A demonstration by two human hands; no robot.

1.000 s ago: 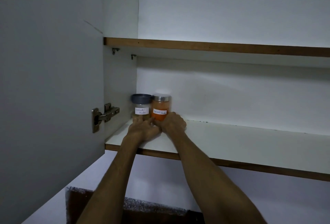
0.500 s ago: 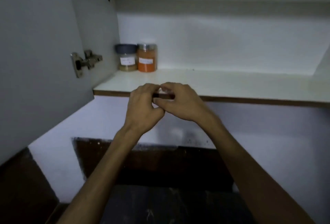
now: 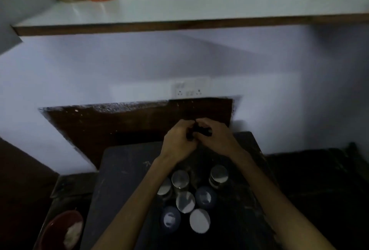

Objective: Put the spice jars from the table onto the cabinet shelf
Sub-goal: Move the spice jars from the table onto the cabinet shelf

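Seven spice jars (image 3: 187, 200) bunched tight near the table's (image 3: 123, 172) front edge, two more in the shelf's (image 3: 179, 8) back left corner. Left hand (image 3: 177, 142) and right hand (image 3: 215, 138) together above, fingertips touching, clasping no jar. Risk: toppling neighbours, lids touching.

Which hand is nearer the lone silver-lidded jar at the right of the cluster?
Right. The right hand is above the silver-lidded jar in the image; the left hand sits further left, above the main cluster.

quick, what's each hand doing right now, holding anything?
Left hand: curled shut, no jar; any contents cannot be told.
Right hand: curled shut, no jar; contents likewise unclear.
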